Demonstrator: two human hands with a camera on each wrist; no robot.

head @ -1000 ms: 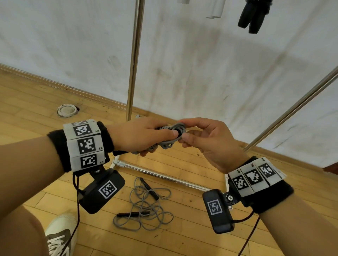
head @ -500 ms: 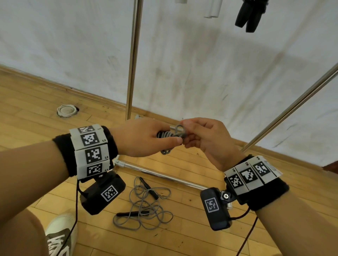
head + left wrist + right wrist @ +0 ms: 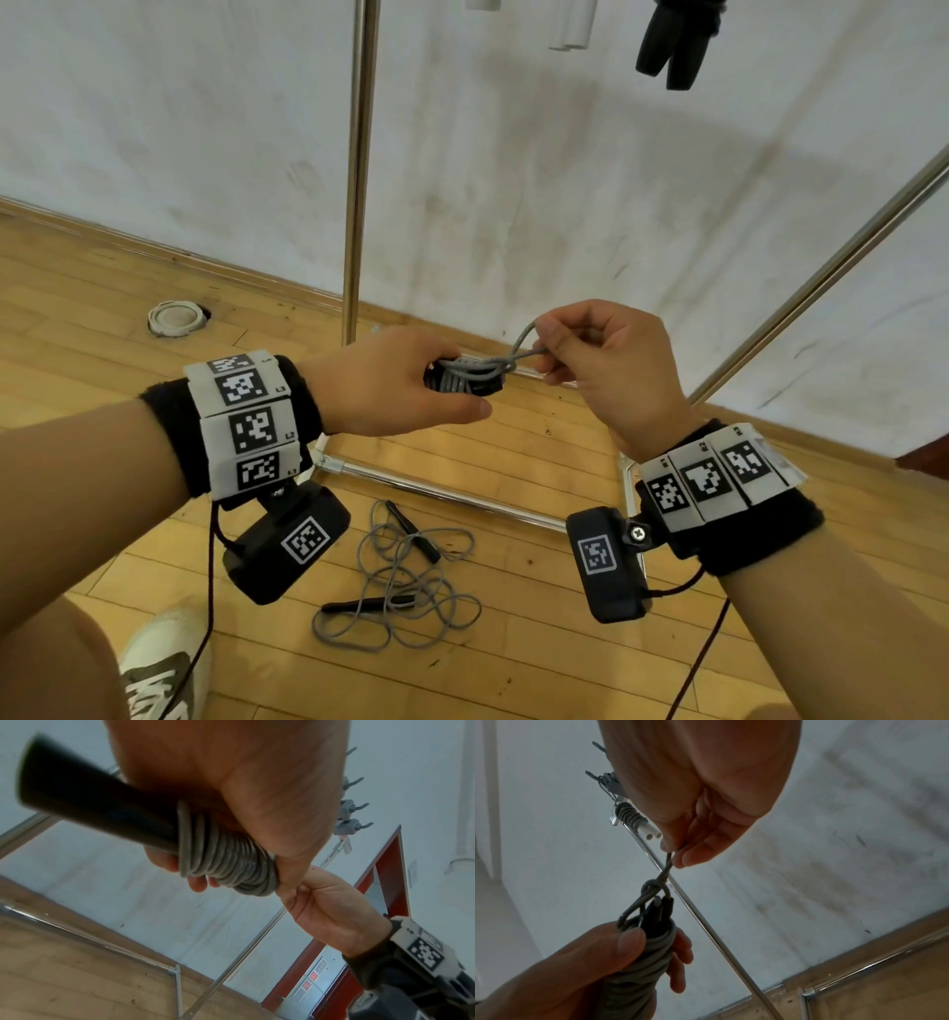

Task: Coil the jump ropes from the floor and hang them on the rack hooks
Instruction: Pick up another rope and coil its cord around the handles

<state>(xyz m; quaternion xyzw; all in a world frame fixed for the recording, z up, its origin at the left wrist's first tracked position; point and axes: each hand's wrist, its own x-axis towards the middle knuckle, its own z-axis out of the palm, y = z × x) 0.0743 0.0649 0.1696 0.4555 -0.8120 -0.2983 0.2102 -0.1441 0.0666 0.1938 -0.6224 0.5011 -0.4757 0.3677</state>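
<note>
My left hand (image 3: 405,388) grips a grey jump rope wound in tight turns round its black handles (image 3: 462,383); the coil (image 3: 226,862) and a black handle (image 3: 90,801) show under the palm in the left wrist view. My right hand (image 3: 590,349) pinches a short doubled loop of the grey cord (image 3: 524,342) and holds it taut, up and to the right of the bundle (image 3: 641,959). A knot sits in the cord (image 3: 654,884) just above the handle tips. A second grey rope with black handles (image 3: 400,580) lies tangled on the floor below.
The chrome rack's upright (image 3: 357,169), slanted brace (image 3: 821,277) and base bar (image 3: 447,493) stand close ahead against the white wall. A black-handled rope (image 3: 672,46) and a white-handled one (image 3: 570,25) hang above. Grey hooks (image 3: 354,805) line the top rail. My shoe (image 3: 164,668) is at lower left.
My right hand has pulled the cord loop out of the bundle, up and to the right, drawing it taut. The left hand keeps hold of the coil, now a little lower.
</note>
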